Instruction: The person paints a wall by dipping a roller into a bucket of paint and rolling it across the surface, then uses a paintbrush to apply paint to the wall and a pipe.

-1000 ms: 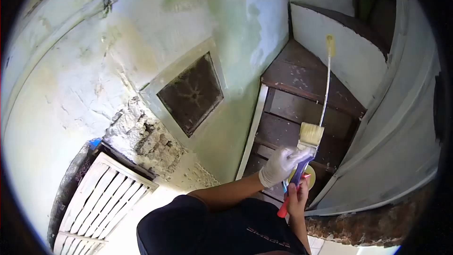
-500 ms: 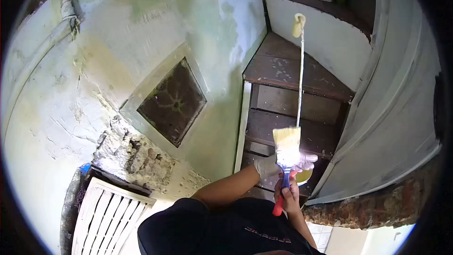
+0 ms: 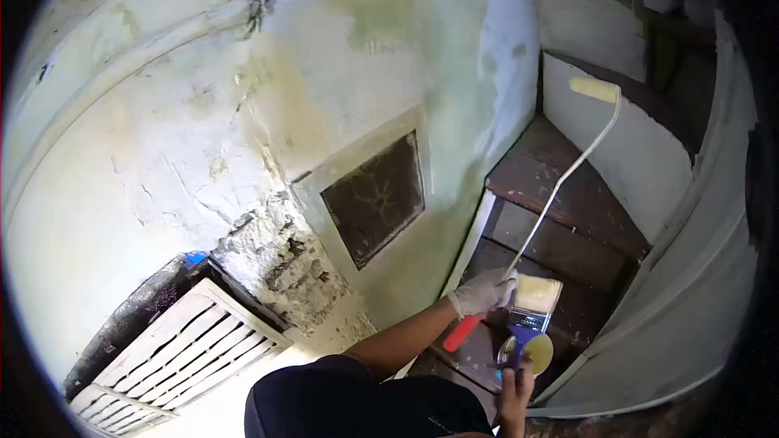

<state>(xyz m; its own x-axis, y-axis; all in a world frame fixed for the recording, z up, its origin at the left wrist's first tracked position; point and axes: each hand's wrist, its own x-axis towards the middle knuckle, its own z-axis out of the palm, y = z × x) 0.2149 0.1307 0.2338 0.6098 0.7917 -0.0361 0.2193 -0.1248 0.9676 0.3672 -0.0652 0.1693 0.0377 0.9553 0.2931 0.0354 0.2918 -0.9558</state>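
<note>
My left hand [image 3: 484, 292], in a white glove, is closed around the paint roller at the lower wire, just above its red handle [image 3: 464, 332]. The pale yellow roller head [image 3: 594, 89] points up to the right, in front of a white stair riser. My right hand [image 3: 518, 381], with no glove visible, grips the paintbrush [image 3: 537, 296] by its blue handle, bristles up. Pale yellow colours the bristles. Behind the brush handle, a round container [image 3: 542, 355] with yellowish contents sits on the stairs, partly hidden.
Dark wooden steps [image 3: 560, 158] wind upward ahead. On the left, the patchy green-white wall [image 3: 357, 57] has a framed mesh vent [image 3: 377, 199] and crumbling plaster [image 3: 300, 268]. A white slatted panel [image 3: 187, 349] stands below. A grey curved panel [image 3: 673, 316] borders the right side.
My left hand has taken the roller, now tilted with its head to the right. My right hand holds the brush lower, apart from the red handle. The view has shifted left.
</note>
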